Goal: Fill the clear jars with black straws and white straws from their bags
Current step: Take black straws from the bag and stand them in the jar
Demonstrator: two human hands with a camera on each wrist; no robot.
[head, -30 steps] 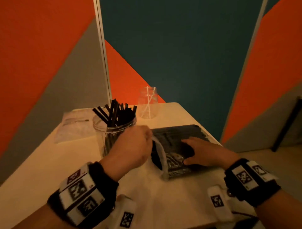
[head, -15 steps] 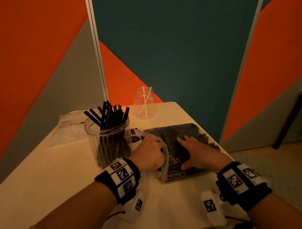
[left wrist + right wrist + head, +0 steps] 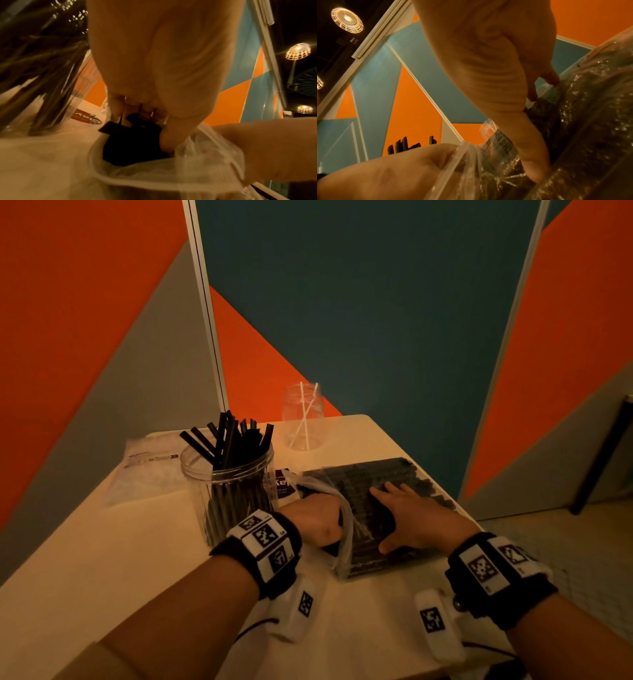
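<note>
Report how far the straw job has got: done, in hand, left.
Done: the wide clear plastic jar already holds many black straws.

In hand: the left hand reaches into the open clear bag of black straws, fingers on some; the right hand presses the bag flat.

Left: the small clear glass jar holds only two white straws; the bag of white straws lies untouched.

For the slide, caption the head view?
Left hand reaches into the bag of black straws, right hand pressing it flat.
</note>
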